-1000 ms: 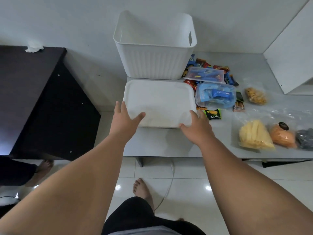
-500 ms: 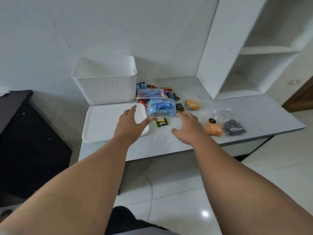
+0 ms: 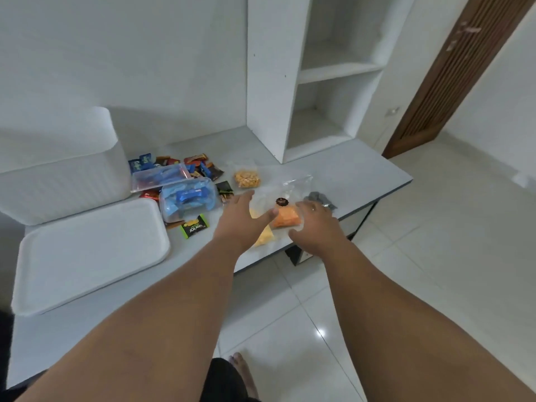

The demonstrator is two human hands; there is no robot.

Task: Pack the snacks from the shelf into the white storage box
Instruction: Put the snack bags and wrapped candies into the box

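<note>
Two open hands are held over the clear snack bags at the right end of the shelf, and nothing is gripped by either. The white storage box (image 3: 62, 172) stands at the far left against the wall, well apart from the hands, so each load would have to be carried across the whole spread. Its lid (image 3: 90, 253) lies flat in front of it, overhanging the front edge; it could be knocked to the floor by a passing forearm.

Next come two clear tubs of blue-wrapped snacks: a flat one (image 3: 159, 176) behind and a taller one (image 3: 188, 198) in front. If the taller tub's lid is loose, which cannot be told, its contents could be spilled by a careless lift. A pile of small wrapped snacks (image 3: 185, 163) lies behind the tubs, too overlapped to be counted, and one green-and-black packet (image 3: 193, 226) lies alone in front. Small pieces like these could easily be left behind or swept off.

Four clear bags are counted: one of small golden pieces (image 3: 246, 178), one yellow (image 3: 264, 237) partly hidden under the left hand (image 3: 242, 217), one orange (image 3: 287, 217) between the hands, and one dark (image 3: 320, 198) just beyond the right hand (image 3: 314, 224). The bags lie near the front edge, so they could be slid off by a clumsy grasp, and the slick film could slip through spread fingers.
</note>
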